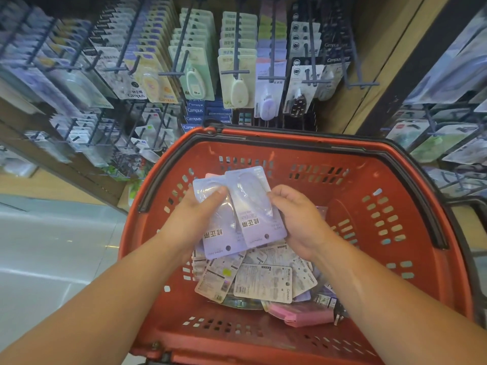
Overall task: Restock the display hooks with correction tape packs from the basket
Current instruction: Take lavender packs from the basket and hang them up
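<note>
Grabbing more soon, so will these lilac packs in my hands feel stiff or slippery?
Probably stiff: the lilac packs look flat, unbent between left hand and right hand. Glossy blisters may slide apart. Likely light: thin card.

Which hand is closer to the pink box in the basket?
Right. The right hand is straight above the pink box in the picture, gripping a purple pack. The left hand grips a second pack, farther off to the left.
</note>
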Demonstrator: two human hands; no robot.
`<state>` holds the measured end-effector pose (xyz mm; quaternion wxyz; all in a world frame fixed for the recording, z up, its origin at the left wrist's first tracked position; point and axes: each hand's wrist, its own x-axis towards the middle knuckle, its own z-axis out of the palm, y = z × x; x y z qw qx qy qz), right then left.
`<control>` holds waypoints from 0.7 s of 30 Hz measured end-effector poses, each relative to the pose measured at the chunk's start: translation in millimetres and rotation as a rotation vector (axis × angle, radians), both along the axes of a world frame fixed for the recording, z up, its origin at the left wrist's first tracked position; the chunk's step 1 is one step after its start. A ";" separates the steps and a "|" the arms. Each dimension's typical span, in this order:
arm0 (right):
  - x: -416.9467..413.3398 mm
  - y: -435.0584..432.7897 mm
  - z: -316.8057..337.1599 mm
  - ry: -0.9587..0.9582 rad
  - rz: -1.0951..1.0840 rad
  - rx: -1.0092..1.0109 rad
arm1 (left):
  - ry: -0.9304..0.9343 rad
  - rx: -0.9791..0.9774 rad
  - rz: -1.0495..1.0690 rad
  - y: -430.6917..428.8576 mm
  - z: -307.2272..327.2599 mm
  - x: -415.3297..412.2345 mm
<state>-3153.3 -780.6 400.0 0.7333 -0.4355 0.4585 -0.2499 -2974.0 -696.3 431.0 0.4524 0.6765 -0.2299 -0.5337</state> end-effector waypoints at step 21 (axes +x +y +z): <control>-52.3 -27.7 -84.7 0.978 0.708 -0.344 | -0.152 0.057 0.177 -4.1 -16.7 17.9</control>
